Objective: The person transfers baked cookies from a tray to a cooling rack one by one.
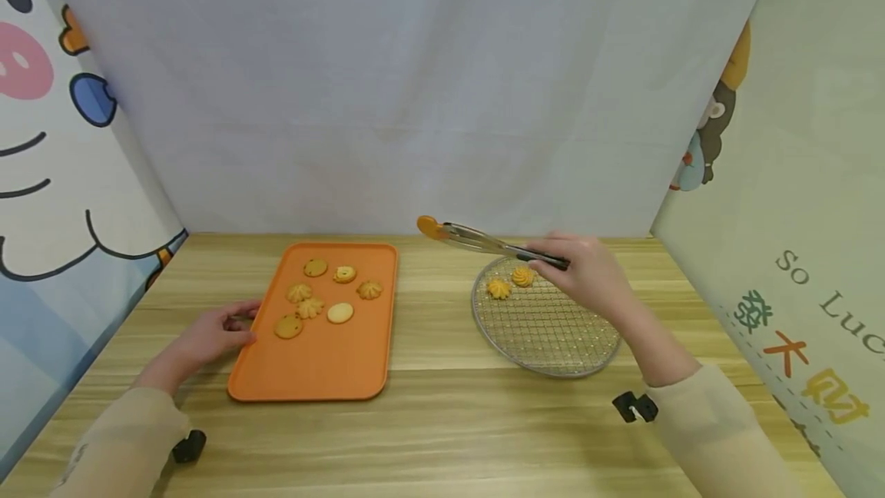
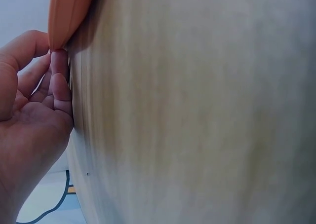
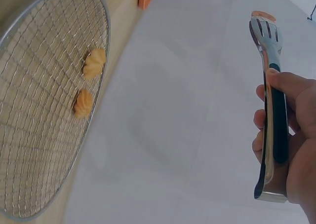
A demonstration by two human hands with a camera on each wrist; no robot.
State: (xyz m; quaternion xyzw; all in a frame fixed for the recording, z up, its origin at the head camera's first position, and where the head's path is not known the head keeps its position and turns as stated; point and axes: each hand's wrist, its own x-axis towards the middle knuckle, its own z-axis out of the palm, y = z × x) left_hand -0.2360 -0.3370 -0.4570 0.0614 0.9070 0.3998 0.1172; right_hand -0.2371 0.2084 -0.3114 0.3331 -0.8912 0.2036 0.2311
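My right hand [image 1: 588, 271] grips metal tongs [image 1: 477, 239] with black handles, raised above the table at the round rack's far edge. Between the tong tips is a golden-brown cookie [image 1: 430, 227]; in the right wrist view only its rim shows past the slotted ends. On the left, my left hand [image 1: 210, 336] holds the left edge of an orange tray [image 1: 332, 367], thumb and fingers at its rim [image 2: 66, 17]. Several cookies, some round [image 1: 288, 327] and some flower-shaped [image 1: 369, 290], lie on the tray. Two swirled cookies [image 1: 499, 288] [image 1: 522, 276] sit on the round wire rack [image 1: 553, 336].
A wooden table [image 1: 435, 421] carries both the tray and the rack, with a strip of tabletop between them. A pale cloth [image 1: 387, 98] hangs behind the table. Printed panels [image 1: 795, 214] stand at both sides.
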